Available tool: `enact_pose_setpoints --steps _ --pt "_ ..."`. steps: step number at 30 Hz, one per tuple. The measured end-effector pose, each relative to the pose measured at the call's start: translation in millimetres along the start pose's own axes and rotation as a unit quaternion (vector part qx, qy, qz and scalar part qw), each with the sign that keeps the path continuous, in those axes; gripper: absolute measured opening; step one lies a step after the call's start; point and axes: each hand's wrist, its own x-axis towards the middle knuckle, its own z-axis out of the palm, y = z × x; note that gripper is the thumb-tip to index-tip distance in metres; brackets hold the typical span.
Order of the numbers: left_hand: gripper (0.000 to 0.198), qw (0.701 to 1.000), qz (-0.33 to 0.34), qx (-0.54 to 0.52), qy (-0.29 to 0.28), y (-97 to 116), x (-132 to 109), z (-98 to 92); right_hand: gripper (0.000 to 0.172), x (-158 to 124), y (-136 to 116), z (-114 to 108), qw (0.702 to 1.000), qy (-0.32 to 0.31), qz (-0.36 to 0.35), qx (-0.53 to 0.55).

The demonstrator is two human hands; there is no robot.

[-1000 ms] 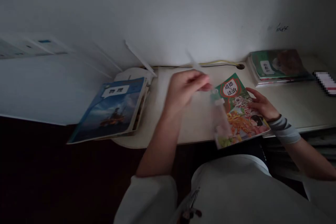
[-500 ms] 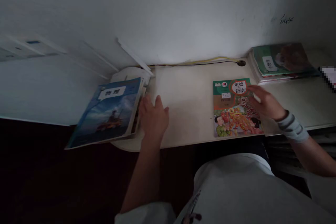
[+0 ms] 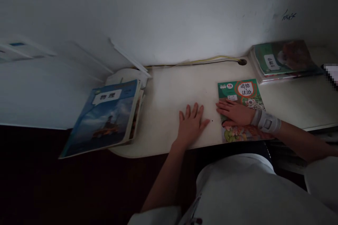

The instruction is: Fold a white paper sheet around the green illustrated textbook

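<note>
On the white desk lies a green textbook with an illustrated cover, near the front edge. My right hand rests across its left and middle part, fingers stretched out and pointing left, hiding some of the picture. My left hand is spread on the bare desktop to the left of that book, apart from it. Farther left, a blue physics textbook tops a stack of books and sticks out past the desk's rounded end. Neither hand grips anything.
Another book stack, with a green and brown cover on top, stands at the back right. A yellow cable and a dark one run along the wall to a cable hole. A white strip leans by the wall.
My left hand has moved right, from beside the blue textbook to the middle of the desk. My right hand has shifted left from the green textbook's right edge and settled on its cover.
</note>
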Motion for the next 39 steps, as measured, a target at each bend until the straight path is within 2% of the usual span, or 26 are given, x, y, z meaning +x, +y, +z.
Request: enact_pose_setpoints --steps 7,10,12,14,16,18,20,23,30,32,34,37,39 --pt "0.068 0.999 -0.031 0.017 0.008 14 -3 2.9 0.061 0 15 -8 0.997 -0.042 -0.062 -0.018" --pt "0.066 0.998 -0.05 0.037 0.012 17 -4 2.7 0.064 -5 17 -9 0.998 -0.028 -0.056 -0.02" --pt "0.063 0.997 -0.049 0.046 0.026 22 -5 2.1 0.067 -19 20 -8 0.999 0.019 0.01 -0.032" --pt "0.061 0.998 0.001 0.045 0.035 32 -5 0.6 0.066 -44 26 -7 0.985 0.091 0.132 -0.055" --pt "0.063 0.995 0.092 0.032 0.024 46 -4 -1.2 0.064 -73 34 -6 0.947 0.151 0.272 -0.083" --pt "0.071 0.988 0.154 0.017 0.002 64 -3 -2.3 0.064 -98 42 -4 0.911 0.162 0.368 -0.096" --pt "0.078 0.987 0.16 0.011 -0.006 80 -1 -1.5 0.065 -114 46 -2 0.899 0.145 0.402 -0.092" --pt "0.085 0.991 0.137 0.01 0.007 95 3 2.9 0.066 -118 47 -2 0.898 0.137 0.41 -0.079" --pt "0.082 0.992 0.126 0.0 0.025 97 5 12.3 0.071 -106 44 -6 0.886 0.145 0.439 -0.03" --pt "0.08 0.992 0.126 -0.004 0.028 97 5 12.4 0.075 -107 38 -15 0.888 0.157 0.431 -0.014" --pt "0.079 0.992 0.126 -0.009 0.025 97 4 11.5 0.075 -107 28 -32 0.914 0.162 0.37 0.024" --pt "0.077 0.991 0.13 -0.035 0.017 96 4 8.2 0.068 -96 12 -64 0.971 0.101 0.187 0.11" --pt "0.07 0.987 0.138 -0.082 0.011 93 3 4.0 0.067 -78 5 -79 0.986 0.04 0.09 0.131"
